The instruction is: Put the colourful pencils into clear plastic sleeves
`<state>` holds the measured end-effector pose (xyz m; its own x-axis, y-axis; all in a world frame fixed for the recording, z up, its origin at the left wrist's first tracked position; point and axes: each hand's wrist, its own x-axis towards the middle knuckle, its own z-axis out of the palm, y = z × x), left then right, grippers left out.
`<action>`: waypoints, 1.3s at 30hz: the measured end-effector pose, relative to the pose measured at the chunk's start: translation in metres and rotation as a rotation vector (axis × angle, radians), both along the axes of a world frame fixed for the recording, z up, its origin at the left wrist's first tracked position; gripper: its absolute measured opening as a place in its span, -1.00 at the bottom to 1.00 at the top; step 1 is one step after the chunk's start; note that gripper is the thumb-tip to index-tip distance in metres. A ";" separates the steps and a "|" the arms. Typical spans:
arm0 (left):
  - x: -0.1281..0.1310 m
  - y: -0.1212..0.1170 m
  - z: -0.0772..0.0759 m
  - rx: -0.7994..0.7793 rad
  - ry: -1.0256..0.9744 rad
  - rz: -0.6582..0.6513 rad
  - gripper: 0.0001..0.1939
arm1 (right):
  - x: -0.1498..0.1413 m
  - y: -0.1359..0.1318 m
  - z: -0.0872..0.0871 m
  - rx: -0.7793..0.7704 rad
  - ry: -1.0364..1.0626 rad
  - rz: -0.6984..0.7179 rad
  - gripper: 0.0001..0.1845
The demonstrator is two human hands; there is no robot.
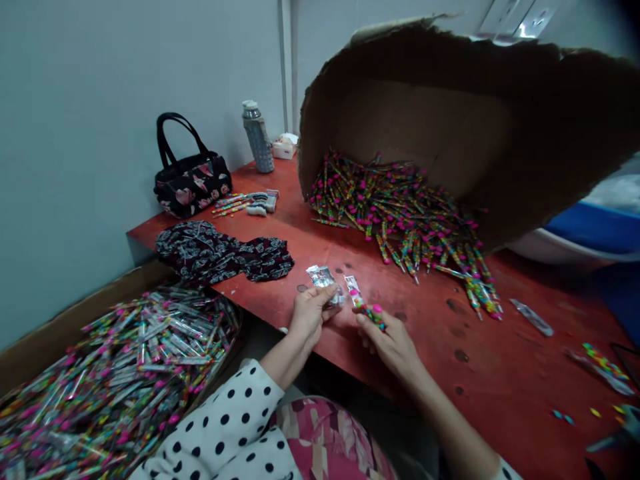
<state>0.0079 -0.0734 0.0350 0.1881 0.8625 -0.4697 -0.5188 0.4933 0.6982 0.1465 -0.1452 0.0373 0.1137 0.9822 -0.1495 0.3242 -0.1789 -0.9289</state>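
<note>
My left hand (309, 315) is closed on a small stack of shiny plastic wrappers (321, 277), pinched between thumb and fingers above the red table's front edge. Just to its right, my right hand (395, 343) grips several candy-filled tubes (374, 316) with pink ends. A single silvery wrapper (351, 285) extends from the tips of those tubes toward the left hand; whether a tube sits inside it I cannot tell. Beyond both hands, a heap of similar tubes (390, 207) spills from a cardboard box (440, 120) lying on its side.
At lower left, a carton (65, 320) holds many wrapped tubes (160, 340). A patterned cloth (220, 252), floral handbag (193, 187), flask (259, 140) and small box (285, 147) occupy the table's left side. Loose candies (563, 417) and a clear packet (531, 317) lie right.
</note>
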 end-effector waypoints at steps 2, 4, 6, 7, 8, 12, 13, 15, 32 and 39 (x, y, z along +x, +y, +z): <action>0.004 0.000 0.002 0.001 -0.013 0.011 -0.77 | -0.009 -0.013 -0.004 -0.032 0.114 -0.008 -0.63; 0.007 -0.001 0.004 0.006 -0.034 0.004 -0.78 | -0.015 -0.020 -0.008 -0.062 0.170 -0.030 -0.63; 0.009 -0.002 0.006 0.006 -0.063 -0.005 -0.77 | -0.019 -0.023 -0.011 -0.089 0.184 -0.036 -0.63; 0.010 -0.003 0.007 0.002 -0.077 -0.007 -0.77 | -0.020 -0.024 -0.011 -0.098 0.179 -0.026 -0.63; 0.011 -0.003 0.007 -0.006 -0.088 -0.007 -0.77 | -0.020 -0.024 -0.010 -0.104 0.172 -0.017 -0.62; 0.016 -0.007 0.008 -0.026 -0.084 -0.006 -0.77 | -0.019 -0.019 -0.001 -0.054 0.279 -0.185 -0.65; 0.017 -0.008 0.008 -0.020 -0.064 -0.005 -0.76 | -0.019 -0.014 0.001 -0.014 0.325 -0.265 -0.67; 0.019 -0.011 0.008 -0.001 -0.023 -0.013 -0.75 | -0.017 -0.002 0.006 0.064 0.394 -0.365 -0.67; 0.010 -0.003 0.000 -0.202 -0.283 0.093 -0.87 | -0.010 -0.014 0.003 -0.059 0.048 0.023 -0.67; 0.015 -0.008 0.009 -0.180 -0.304 0.111 -0.88 | -0.027 -0.017 -0.006 -0.139 0.153 -0.055 -0.62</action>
